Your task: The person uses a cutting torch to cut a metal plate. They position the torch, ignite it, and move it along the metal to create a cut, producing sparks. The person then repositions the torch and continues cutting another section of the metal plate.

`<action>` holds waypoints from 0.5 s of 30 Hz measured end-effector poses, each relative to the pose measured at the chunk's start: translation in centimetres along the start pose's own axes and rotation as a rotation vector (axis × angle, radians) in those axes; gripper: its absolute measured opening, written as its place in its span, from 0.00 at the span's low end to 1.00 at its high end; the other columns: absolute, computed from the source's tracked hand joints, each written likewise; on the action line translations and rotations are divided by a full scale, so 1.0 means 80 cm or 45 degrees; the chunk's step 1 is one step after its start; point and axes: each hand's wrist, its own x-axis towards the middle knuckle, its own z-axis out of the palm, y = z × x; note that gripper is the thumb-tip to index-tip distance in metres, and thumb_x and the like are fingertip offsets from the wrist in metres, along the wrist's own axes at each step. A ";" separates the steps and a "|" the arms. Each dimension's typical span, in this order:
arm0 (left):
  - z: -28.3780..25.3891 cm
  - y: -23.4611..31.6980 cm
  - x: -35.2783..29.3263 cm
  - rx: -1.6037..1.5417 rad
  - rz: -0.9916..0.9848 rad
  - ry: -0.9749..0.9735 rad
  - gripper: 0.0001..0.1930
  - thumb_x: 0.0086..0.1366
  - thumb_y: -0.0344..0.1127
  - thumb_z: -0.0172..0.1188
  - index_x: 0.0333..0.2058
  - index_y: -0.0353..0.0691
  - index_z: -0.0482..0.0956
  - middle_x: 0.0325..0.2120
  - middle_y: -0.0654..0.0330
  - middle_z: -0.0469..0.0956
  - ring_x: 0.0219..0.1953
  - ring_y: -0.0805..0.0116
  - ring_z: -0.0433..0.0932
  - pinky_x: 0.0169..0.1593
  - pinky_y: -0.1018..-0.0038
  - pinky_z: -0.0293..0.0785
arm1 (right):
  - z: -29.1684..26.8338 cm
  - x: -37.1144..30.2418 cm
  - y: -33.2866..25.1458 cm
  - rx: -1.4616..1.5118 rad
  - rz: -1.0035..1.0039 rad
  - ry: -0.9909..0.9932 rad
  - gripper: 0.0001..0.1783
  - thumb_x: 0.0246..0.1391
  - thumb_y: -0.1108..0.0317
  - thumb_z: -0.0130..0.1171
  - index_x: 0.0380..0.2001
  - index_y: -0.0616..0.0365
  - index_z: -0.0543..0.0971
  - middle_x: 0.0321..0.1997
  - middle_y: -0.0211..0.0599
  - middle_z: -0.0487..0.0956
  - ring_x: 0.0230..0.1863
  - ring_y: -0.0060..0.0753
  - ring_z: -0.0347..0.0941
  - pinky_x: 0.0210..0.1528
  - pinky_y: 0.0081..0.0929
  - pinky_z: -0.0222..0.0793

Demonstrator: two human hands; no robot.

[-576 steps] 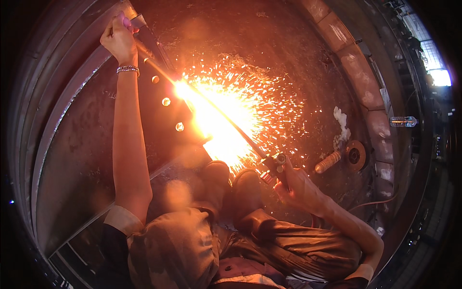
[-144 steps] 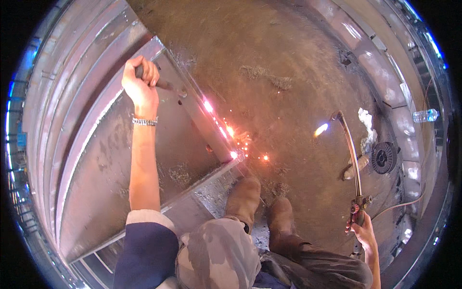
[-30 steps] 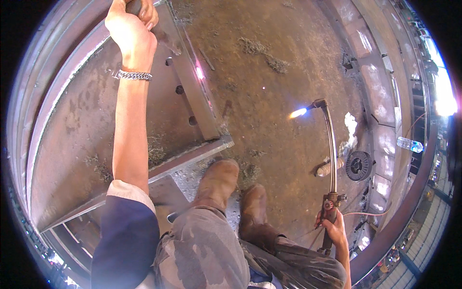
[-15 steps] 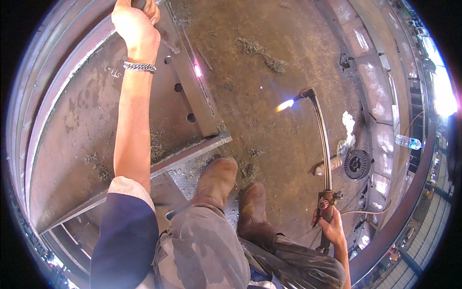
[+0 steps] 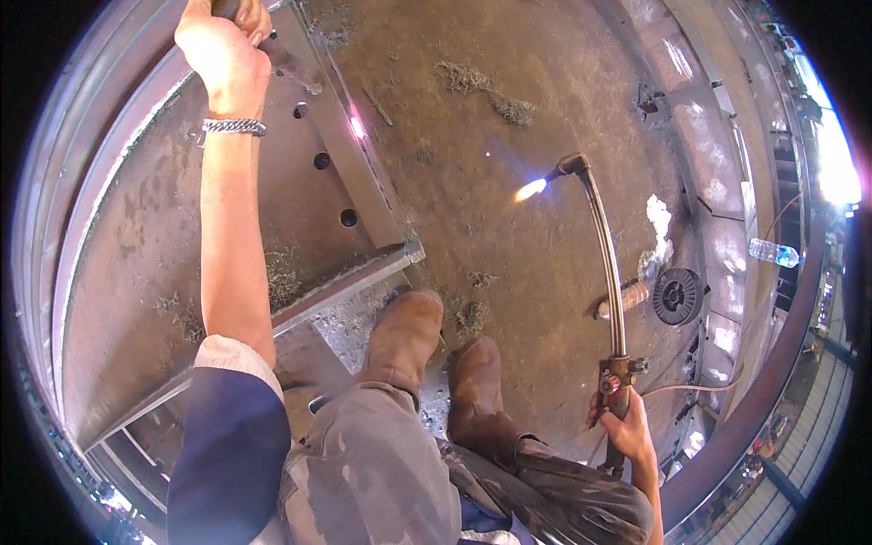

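My right hand (image 5: 627,425) is wrapped round the handle of a lit cutting torch (image 5: 604,245). Its long metal tubes rise to a bent head, from which a bright flame (image 5: 530,189) points left, clear of any steel. At the upper left, my left hand (image 5: 224,50) is closed round a dark, rounded object (image 5: 225,7), mostly hidden by the fingers and cut off by the picture's edge. Below that hand stretches a steel plate (image 5: 154,200). Along its right side runs a flat steel bar (image 5: 350,173) with several round holes beside it; a spot on the bar's edge glows pink.
My boots (image 5: 406,331) stand on a brown, dusty steel floor (image 5: 518,291), by a raised steel rib (image 5: 345,291). Slag debris (image 5: 468,77) lies ahead. To the right are a black spool (image 5: 678,297), a water bottle (image 5: 774,252) and a curved steel wall (image 5: 718,173). A thin hose (image 5: 695,388) trails from the torch.
My left hand and the steel around it sit slightly further left and higher in the picture. The torch flame has shifted a little left and up; both hands keep their grip.
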 end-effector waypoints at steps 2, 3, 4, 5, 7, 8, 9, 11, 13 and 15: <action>0.000 0.000 -0.002 -0.005 0.005 0.015 0.19 0.63 0.34 0.40 0.13 0.42 0.53 0.10 0.65 0.49 0.13 0.73 0.47 0.22 0.73 0.43 | 0.000 0.001 0.000 0.037 0.023 0.004 0.20 0.43 0.88 0.47 0.43 0.63 0.69 0.35 0.36 0.75 0.35 0.30 0.76 0.38 0.31 0.76; 0.000 0.002 -0.002 -0.013 0.010 0.002 0.19 0.63 0.34 0.40 0.13 0.42 0.53 0.10 0.65 0.49 0.13 0.73 0.47 0.22 0.73 0.43 | 0.000 0.002 0.000 0.052 0.029 -0.002 0.20 0.44 0.88 0.47 0.43 0.63 0.69 0.35 0.36 0.75 0.35 0.30 0.76 0.38 0.31 0.76; 0.000 0.002 -0.003 -0.019 0.013 -0.013 0.18 0.63 0.34 0.40 0.13 0.43 0.53 0.10 0.65 0.49 0.13 0.73 0.46 0.22 0.74 0.43 | 0.000 0.003 -0.001 0.067 0.038 -0.007 0.20 0.44 0.88 0.47 0.43 0.63 0.69 0.34 0.36 0.75 0.35 0.30 0.76 0.39 0.31 0.76; 0.001 0.002 -0.002 -0.020 -0.017 0.005 0.18 0.62 0.34 0.40 0.13 0.43 0.52 0.10 0.65 0.48 0.14 0.73 0.46 0.22 0.73 0.43 | 0.000 0.004 -0.001 0.055 0.039 -0.007 0.20 0.44 0.88 0.47 0.43 0.63 0.69 0.34 0.36 0.75 0.35 0.30 0.75 0.39 0.31 0.76; 0.001 0.001 0.001 -0.001 -0.024 -0.017 0.18 0.62 0.34 0.40 0.13 0.43 0.52 0.10 0.65 0.48 0.14 0.73 0.46 0.22 0.73 0.43 | 0.000 0.004 -0.002 0.040 0.049 -0.012 0.20 0.44 0.88 0.47 0.43 0.63 0.69 0.35 0.36 0.74 0.35 0.30 0.75 0.39 0.31 0.75; 0.002 0.000 0.002 0.008 -0.029 -0.028 0.17 0.62 0.34 0.40 0.14 0.43 0.52 0.10 0.65 0.48 0.14 0.73 0.46 0.22 0.73 0.43 | 0.000 0.004 -0.002 0.037 0.053 -0.013 0.20 0.44 0.88 0.47 0.43 0.63 0.69 0.35 0.36 0.75 0.35 0.30 0.75 0.39 0.31 0.75; 0.002 -0.001 0.002 0.046 -0.021 -0.024 0.17 0.62 0.34 0.39 0.14 0.43 0.52 0.11 0.65 0.48 0.14 0.73 0.46 0.23 0.73 0.43 | 0.000 0.005 -0.003 0.045 0.058 -0.012 0.20 0.44 0.88 0.47 0.43 0.63 0.69 0.35 0.36 0.75 0.35 0.30 0.75 0.39 0.31 0.75; 0.003 -0.002 0.003 0.046 0.005 -0.041 0.17 0.62 0.34 0.39 0.14 0.43 0.52 0.11 0.64 0.49 0.14 0.73 0.46 0.23 0.73 0.43 | -0.001 0.006 -0.004 0.047 0.063 -0.012 0.20 0.44 0.88 0.47 0.43 0.63 0.69 0.35 0.36 0.75 0.35 0.30 0.75 0.40 0.31 0.75; 0.002 0.001 0.001 0.059 -0.008 -0.077 0.17 0.62 0.34 0.39 0.14 0.44 0.52 0.11 0.64 0.49 0.14 0.73 0.46 0.23 0.73 0.43 | -0.002 0.008 -0.006 0.035 0.064 -0.022 0.20 0.45 0.87 0.48 0.44 0.63 0.69 0.35 0.36 0.75 0.35 0.30 0.75 0.40 0.30 0.75; 0.004 0.002 -0.003 0.087 0.034 -0.039 0.16 0.61 0.34 0.39 0.13 0.44 0.52 0.11 0.64 0.49 0.14 0.73 0.46 0.23 0.73 0.43 | -0.002 0.010 -0.006 0.038 0.072 -0.028 0.20 0.45 0.87 0.47 0.44 0.63 0.69 0.35 0.36 0.75 0.36 0.29 0.76 0.41 0.30 0.74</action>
